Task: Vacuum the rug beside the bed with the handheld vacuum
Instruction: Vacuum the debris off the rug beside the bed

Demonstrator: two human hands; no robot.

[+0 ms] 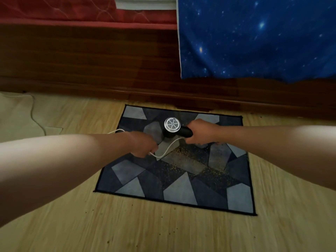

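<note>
Arms: both forearms lay stretched forward over the floor [127, 224], with the hands out over the rug [181, 186].
Left hand [143, 145]: fingers were curled round the white cord [166, 151], pinching a slack loop of it just left of the vacuum.
Right hand [201, 131]: it was wrapped round the black handle of the vacuum [175, 129], so the fingertips were hidden.
Vacuum: it sat between the hands, low over the far half of the rug, with its white grille facing up toward the camera. Whether the nozzle touched the pile could not be told.
Handling: the vacuum looked small, rigid and light enough for one hand, and the handle was the sound place to hold it. The cord was limp and likely to drag or snag, so keeping it lifted aside seemed sensible.
Rug: it was thin and soft and lay flat, so it could probably shift or ruck under a hard push.
Crumbs [183, 153]: fine grit was scattered just nearer than the hands, across the rug's middle, and a few specks lay on the floor.
Bed [91, 60]: its wooden side stood beyond the hands, and a blue starry sheet [254, 42] hung to the right.
</note>
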